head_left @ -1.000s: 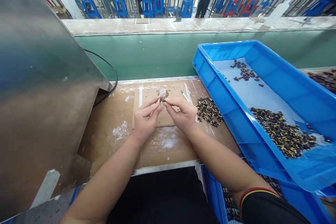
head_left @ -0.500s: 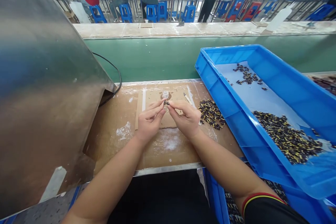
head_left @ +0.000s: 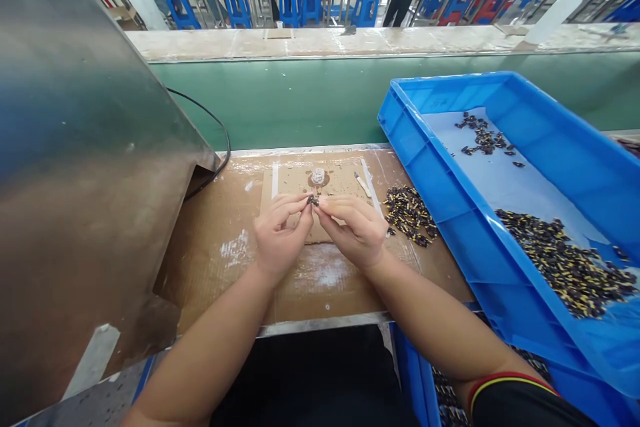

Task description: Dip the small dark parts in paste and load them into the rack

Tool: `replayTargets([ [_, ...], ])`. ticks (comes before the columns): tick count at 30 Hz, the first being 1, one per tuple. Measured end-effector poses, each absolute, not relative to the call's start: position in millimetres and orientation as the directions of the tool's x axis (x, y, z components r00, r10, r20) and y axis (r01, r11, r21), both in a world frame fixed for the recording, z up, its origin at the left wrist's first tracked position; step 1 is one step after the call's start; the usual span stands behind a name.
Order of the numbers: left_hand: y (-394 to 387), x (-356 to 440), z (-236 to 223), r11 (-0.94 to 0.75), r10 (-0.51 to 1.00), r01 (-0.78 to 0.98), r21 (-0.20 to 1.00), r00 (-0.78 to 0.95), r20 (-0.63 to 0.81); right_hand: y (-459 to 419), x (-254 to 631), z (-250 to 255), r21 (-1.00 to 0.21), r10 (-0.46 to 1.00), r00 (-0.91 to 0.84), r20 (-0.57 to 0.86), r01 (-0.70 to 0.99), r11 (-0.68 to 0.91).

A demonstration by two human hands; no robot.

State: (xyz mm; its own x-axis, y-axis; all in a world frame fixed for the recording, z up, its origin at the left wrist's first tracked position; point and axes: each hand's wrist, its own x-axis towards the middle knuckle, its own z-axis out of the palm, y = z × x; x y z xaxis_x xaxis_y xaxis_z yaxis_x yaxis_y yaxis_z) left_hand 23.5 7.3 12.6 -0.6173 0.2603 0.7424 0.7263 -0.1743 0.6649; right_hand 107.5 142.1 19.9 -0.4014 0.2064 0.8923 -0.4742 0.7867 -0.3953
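Note:
Between the fingertips of both hands is a small dark part (head_left: 313, 201), too small to make out in detail. My left hand (head_left: 281, 230) pinches it from the left, and my right hand (head_left: 354, 227) from the right. Just beyond the fingers stands a small clear cup (head_left: 318, 177) on a stained cardboard sheet (head_left: 293, 180). A slim pale tool with a dark tip (head_left: 363, 185) lies at the sheet's right side. To the right of my right hand, a heap of small black-and-yellow parts (head_left: 410, 215) rests on the table.
A blue crate (head_left: 453, 197) on the right holds paper and piles of similar parts (head_left: 565, 260). A large metal housing (head_left: 100, 167) with a black cable (head_left: 213, 117) stands at left. Behind runs a green panel (head_left: 300, 103) under a ledge; people sit and stand farther back.
Both hands have drawn slightly back from the clear cup, so more of it shows. The small dark part stays pinched between them. The camera view has tilted down a little.

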Motion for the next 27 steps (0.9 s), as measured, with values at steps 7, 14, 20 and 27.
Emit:
replayTargets([
  [7, 5.3, 26.7, 14.9, -0.208, 0.28, 0.639, 0.741, -0.687, 0.671, 139.1, 107.8, 18.5, -0.405, 0.206, -0.412, 0.888, -0.486, 0.775],
  [14, 6.2, 27.0, 18.6, -0.286, 0.314, 0.63, 0.722, -0.65, 0.692, 140.3, 107.2, 23.8, -0.391, 0.218, -0.364, 0.905, -0.518, 0.761],
  [20, 6.0, 26.4, 21.0, -0.24, 0.382, 0.677, 0.696, -0.593, 0.709, 143.1, 105.3, 27.2, -0.351, 0.197, -0.331, 0.923, -0.513, 0.783],
  [27, 6.3, 29.2, 23.3, -0.123, 0.461, 0.636, 0.762, -0.643, 0.611, 144.8, 153.6, 31.1, -0.511, 0.279, -0.489, 0.827, -0.444, 0.736],
])
